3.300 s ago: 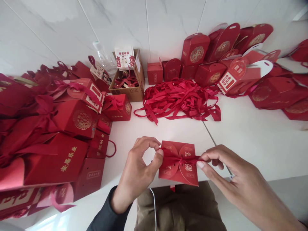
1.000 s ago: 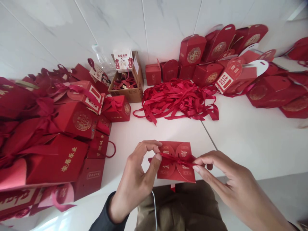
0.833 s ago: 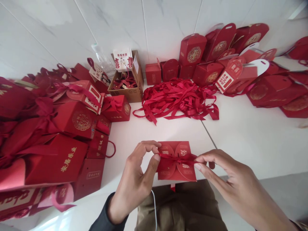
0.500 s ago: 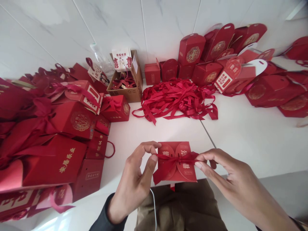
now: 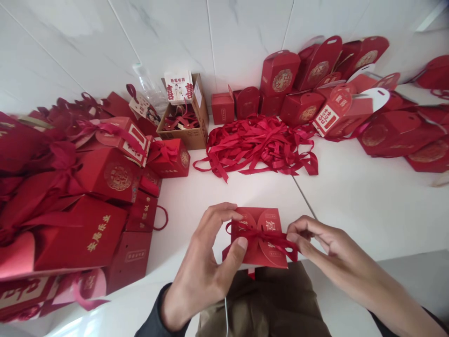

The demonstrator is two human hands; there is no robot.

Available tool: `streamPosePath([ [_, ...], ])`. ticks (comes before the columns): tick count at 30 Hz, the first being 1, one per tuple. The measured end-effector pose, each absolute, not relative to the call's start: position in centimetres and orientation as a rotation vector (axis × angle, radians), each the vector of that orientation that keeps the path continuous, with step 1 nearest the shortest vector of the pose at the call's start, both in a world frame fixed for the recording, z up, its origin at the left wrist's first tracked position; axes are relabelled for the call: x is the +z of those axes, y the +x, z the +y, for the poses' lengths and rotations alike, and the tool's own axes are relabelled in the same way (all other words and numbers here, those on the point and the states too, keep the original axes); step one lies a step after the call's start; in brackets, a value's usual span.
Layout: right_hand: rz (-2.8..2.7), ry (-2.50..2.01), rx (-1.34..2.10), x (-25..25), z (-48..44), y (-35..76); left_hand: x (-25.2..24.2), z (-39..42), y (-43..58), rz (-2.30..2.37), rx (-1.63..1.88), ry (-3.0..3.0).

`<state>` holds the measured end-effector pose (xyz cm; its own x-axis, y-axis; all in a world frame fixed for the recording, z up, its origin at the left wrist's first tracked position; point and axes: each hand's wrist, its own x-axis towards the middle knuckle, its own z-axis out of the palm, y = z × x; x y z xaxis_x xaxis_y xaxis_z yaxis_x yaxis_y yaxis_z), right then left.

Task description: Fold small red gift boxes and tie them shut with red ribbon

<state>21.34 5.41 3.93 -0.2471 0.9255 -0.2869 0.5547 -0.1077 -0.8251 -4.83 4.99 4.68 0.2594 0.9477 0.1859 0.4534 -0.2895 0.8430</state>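
Note:
A small red gift box [image 5: 268,258] with gold characters lies at the table's front edge. Across its top, a red ribbon [image 5: 261,236] is tied in a bow. My left hand [image 5: 210,262] grips the box's left side, with its fingers at the far left corner and the thumb pressed on the top beside the bow. Pinched between the thumb and fingers of my right hand [image 5: 315,245] is the bow's right loop, just past the box's right side. A short ribbon end hangs below the near edge.
Tied red boxes [image 5: 101,173] are piled on the left. Behind the work lies a heap of loose red ribbons [image 5: 263,145], beside an open cardboard box [image 5: 185,138]. More red boxes [image 5: 301,105] line the wall and the right side of the white table [image 5: 351,201].
My left hand has let go of the bow's left loop and moved right onto the box. My right hand has shifted slightly right and still pinches the ribbon.

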Motion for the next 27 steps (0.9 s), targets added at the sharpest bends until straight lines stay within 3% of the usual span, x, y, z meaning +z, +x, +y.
streamPosePath([
  [7,-1.777,-1.594,1.312,4.3,5.3,21.1,5.3,4.6,-2.3,1.360,0.864,2.158],
  [18,-1.502,-1.732,0.966,3.7,4.5,22.3,5.0,4.9,-3.2,1.356,0.974,2.005],
  [27,-1.789,-1.555,0.944,4.8,3.5,20.5,4.2,4.2,-4.9,1.450,1.001,1.881],
])
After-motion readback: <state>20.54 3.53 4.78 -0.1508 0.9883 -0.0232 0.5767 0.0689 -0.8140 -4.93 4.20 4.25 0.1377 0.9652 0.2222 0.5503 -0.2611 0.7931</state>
